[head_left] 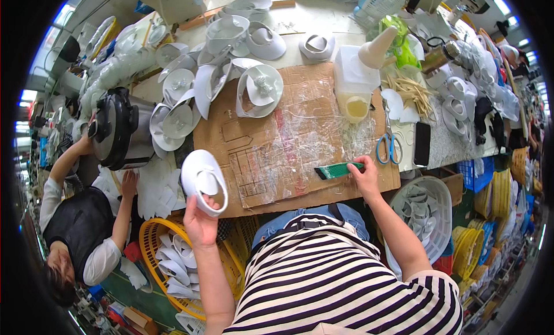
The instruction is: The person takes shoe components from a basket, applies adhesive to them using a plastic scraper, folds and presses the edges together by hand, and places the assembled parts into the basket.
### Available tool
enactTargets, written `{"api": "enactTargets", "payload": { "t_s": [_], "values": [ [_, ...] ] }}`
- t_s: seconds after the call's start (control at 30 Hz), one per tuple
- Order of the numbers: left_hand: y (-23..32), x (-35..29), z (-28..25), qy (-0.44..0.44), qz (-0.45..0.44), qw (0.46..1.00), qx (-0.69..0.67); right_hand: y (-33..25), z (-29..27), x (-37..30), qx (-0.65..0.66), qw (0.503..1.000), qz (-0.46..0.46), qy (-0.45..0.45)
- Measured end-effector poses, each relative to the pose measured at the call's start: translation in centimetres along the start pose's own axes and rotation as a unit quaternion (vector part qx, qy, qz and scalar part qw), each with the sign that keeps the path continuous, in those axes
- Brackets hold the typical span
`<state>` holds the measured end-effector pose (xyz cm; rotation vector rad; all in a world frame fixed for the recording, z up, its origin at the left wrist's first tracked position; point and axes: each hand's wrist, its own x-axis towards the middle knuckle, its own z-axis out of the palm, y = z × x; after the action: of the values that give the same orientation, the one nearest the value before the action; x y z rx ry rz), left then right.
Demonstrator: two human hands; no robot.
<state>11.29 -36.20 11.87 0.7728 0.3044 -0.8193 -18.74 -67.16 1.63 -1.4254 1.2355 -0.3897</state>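
My left hand [202, 222] is closed around the band of a white visor-shaped piece [199, 170], held up at the left front edge of the cardboard. The piece has a broad rounded brim and a curved loop. Between the fingers of my right hand [366, 174] is one end of a green flat tool [339, 170] with a dark far end. It lies low over the cardboard sheet [277, 156] or on it; I cannot tell which. More white visor-shaped pieces [259, 88] stand in a cluster at the far left of the cardboard, some with crumpled clear material inside.
Right of the cardboard are blue-handled scissors [389, 147], a black phone [422, 144] and thin wooden sticks [411, 92]. A translucent plastic container [356, 75] stands behind them. At left, a person [81, 225] touches a large metal pot [124, 130]. Baskets [151, 260] flank my body.
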Motion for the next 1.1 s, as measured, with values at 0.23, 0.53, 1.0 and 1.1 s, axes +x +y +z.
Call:
{"api": "enactTargets", "payload": {
  "t_s": [0.23, 0.53, 1.0, 1.1],
  "values": [
    [-2.7, -1.5, 2.5, -0.004, -0.018, 1.000, 0.024, -11.0, 0.9, -3.7, -0.118, 0.957, -0.264, -0.034],
    [-3.7, -3.1, 3.0, -0.062, -0.007, 0.998, 0.011, -31.7, 9.3, -16.2, 0.513, 0.395, -0.152, -0.747],
    [-2.8, -6.6, 0.2, 0.021, 0.051, 0.998, -0.040, -33.6, 14.1, -24.6, 0.653, 0.274, -0.034, -0.706],
    [-2.3, -6.7, -0.5, 0.004, 0.060, 0.997, -0.043, -33.2, 14.3, -26.0, 0.686, 0.282, -0.069, -0.668]
  ]
}}
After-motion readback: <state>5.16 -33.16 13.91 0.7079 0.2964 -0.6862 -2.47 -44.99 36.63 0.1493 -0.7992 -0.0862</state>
